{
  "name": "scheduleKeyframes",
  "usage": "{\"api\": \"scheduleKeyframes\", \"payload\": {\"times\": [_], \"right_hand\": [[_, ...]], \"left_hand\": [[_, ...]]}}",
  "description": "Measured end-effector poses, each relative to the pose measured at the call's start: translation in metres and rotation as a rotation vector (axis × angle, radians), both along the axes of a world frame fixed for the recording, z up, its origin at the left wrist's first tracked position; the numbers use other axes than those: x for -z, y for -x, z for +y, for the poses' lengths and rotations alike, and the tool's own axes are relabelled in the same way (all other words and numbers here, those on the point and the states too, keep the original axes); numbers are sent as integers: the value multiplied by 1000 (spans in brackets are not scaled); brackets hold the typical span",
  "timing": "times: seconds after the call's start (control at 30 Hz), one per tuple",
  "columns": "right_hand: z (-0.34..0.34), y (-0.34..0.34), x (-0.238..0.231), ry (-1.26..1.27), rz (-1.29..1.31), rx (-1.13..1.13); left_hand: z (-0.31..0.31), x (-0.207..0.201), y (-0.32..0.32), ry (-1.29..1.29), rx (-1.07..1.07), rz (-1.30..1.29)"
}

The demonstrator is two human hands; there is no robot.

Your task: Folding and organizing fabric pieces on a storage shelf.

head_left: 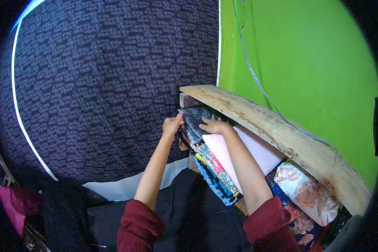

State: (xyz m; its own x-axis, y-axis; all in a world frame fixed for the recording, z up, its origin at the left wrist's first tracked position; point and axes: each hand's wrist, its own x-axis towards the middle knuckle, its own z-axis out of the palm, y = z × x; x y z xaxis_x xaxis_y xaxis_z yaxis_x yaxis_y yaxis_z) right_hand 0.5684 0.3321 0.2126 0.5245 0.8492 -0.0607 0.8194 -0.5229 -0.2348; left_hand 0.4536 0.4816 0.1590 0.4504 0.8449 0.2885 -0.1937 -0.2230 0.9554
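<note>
A dark grey mottled cloth (193, 122) lies folded at the far end of a shelf space, beneath a wooden board. My left hand (172, 125) pinches its left edge between thumb and fingers. On the right part of the same cloth rests my right hand (215, 125), fingers stretched out and apart. A pale pink striped cloth (262, 153) lies folded under my right forearm. Below it, several folded patterned cloths (216, 172) form a stack with blue, yellow and floral edges.
The thick wooden board (256, 113) slants over the cloths along a green wall (315, 59). A cable (253, 73) hangs down that wall. Nearer on the right sits a floral bundle (300, 185). A dark patterned curtain-like fabric (113, 84) fills the left side.
</note>
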Motion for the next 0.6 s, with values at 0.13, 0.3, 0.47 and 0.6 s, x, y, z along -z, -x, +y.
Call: {"api": "scheduleKeyframes", "payload": {"times": [0.13,0.3,0.47,0.6], "right_hand": [[-1,0,2,-28,2,25],[-1,7,4,-71,7,14],[-6,16,1,-61,-29,-28],[-7,25,-4,30,-68,-38]], "left_hand": [[-6,-11,-3,-187,-4,234],[-14,-18,-16,141,93,80],[-6,-9,-14,190,108,128],[11,-9,-14,-12,-17,126]]}}
